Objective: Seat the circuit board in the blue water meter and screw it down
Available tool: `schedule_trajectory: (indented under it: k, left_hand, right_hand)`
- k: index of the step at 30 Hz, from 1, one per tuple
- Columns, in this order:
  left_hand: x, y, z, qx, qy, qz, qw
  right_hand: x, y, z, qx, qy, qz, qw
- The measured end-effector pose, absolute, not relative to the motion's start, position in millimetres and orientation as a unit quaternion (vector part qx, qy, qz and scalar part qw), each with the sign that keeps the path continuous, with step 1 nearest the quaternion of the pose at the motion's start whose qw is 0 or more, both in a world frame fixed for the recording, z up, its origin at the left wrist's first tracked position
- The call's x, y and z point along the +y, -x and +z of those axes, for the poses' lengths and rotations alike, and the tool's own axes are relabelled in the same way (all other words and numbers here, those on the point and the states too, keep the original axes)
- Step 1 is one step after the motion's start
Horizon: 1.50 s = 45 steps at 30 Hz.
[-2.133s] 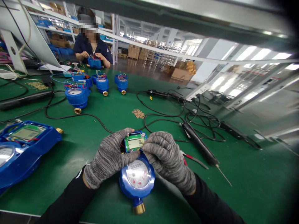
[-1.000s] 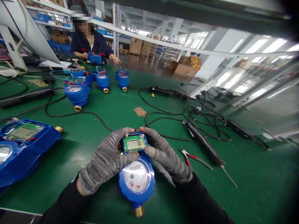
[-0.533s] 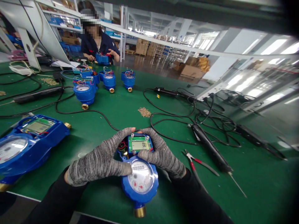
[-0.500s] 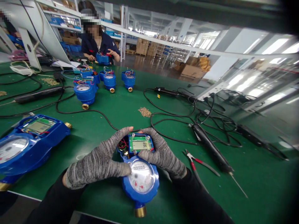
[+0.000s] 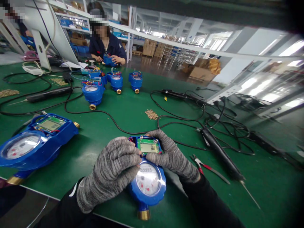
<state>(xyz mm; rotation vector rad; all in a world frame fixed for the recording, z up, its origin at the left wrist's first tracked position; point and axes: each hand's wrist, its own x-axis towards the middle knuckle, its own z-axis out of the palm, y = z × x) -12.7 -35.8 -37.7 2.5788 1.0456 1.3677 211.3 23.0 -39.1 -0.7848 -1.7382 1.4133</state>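
A blue water meter [image 5: 148,179] with a round dial and a brass end lies before me on the green table. Its upper compartment is uncovered, showing a green circuit board with a small display [image 5: 148,148]. My right hand [image 5: 173,158], in a grey fingerless glove, is closed around the compartment's right side, thumb along the display's lower edge. My left hand [image 5: 114,167], gloved alike, is bent over the left side with fingertips pressed together by the board's edge. Whatever they pinch is hidden; red wires [image 5: 130,139] show just above them.
Another opened water meter [image 5: 45,152] lies at left. Red-handled pliers [image 5: 211,169] and a black electric screwdriver [image 5: 220,153] lie at right, among black cords. Small screws [image 5: 151,114] are heaped mid-table. Several blue meters [image 5: 92,93] stand farther back, near a co-worker [image 5: 106,47] holding one.
My left hand has turned over and its spread thumb and fingers have closed together at the board's left edge. My right hand keeps its hold. The view has shifted slightly left.
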Motion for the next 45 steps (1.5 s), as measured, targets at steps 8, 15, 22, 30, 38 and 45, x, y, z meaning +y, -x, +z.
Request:
schedule_trajectory:
  k: [8, 15, 22, 30, 38, 45]
  left_hand:
    - [-44, 18, -47, 0.318, -0.871, 0.374, -0.019]
    - [-50, 22, -50, 0.36, -0.847, 0.392, 0.008]
    - [-23, 25, -42, 0.469, -0.784, 0.406, 0.033]
    - [-26, 13, -38, 0.309, -0.858, 0.407, -0.044]
    - [-32, -5, -40, 0.332, -0.844, 0.417, -0.052]
    - [-32, -6, -38, 0.343, -0.844, 0.408, -0.061]
  right_hand:
    - [22, -208, -35, -0.68, 0.335, 0.534, 0.373]
    - [20, -207, -34, -0.657, 0.332, 0.577, 0.354]
    - [20, -210, -33, -0.648, 0.326, 0.597, 0.342]
    - [26, -214, -35, -0.653, 0.317, 0.607, 0.322]
    - [19, -218, -37, -0.656, 0.31, 0.608, 0.323]
    - [48, -316, -30, -0.661, 0.623, 0.265, 0.323]
